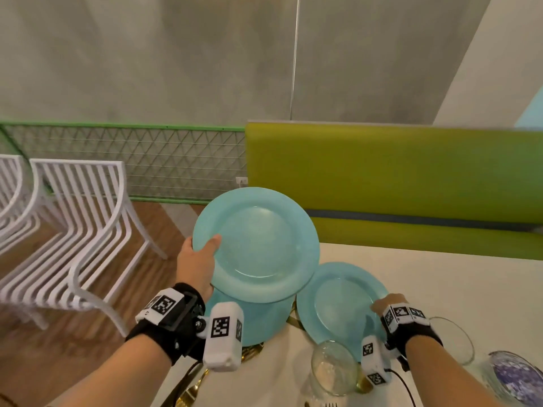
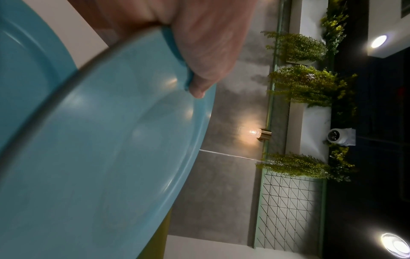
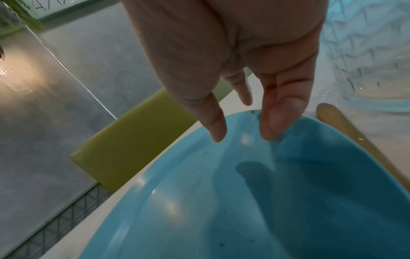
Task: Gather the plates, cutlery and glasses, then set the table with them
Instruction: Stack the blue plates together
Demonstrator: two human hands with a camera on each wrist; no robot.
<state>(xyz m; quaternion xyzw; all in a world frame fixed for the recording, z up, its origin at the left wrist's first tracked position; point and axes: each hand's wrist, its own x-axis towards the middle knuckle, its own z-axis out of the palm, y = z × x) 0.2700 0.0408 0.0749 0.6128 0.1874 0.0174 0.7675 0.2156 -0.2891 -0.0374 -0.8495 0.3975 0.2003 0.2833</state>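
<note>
My left hand (image 1: 202,254) grips the left rim of a turquoise plate (image 1: 258,245), thumb (image 2: 199,57) on top and fingers hidden underneath. That plate is lifted and tilted above another turquoise plate (image 1: 261,324) lying at the table's left edge. A third turquoise plate (image 1: 338,301) lies flat on the white table (image 1: 440,277). My right hand (image 1: 385,304) rests on its right rim with straight fingers (image 3: 279,121). Two clear glasses (image 1: 332,368) (image 1: 454,339) stand near me. Gold cutlery (image 1: 191,389) lies at the bottom left.
A faceted glass bowl (image 1: 514,377) sits at the bottom right. A green bench (image 1: 396,177) runs behind the table. White slatted chairs (image 1: 79,224) stand on the wood floor to the left. A gold handle (image 3: 346,129) lies beside the right plate.
</note>
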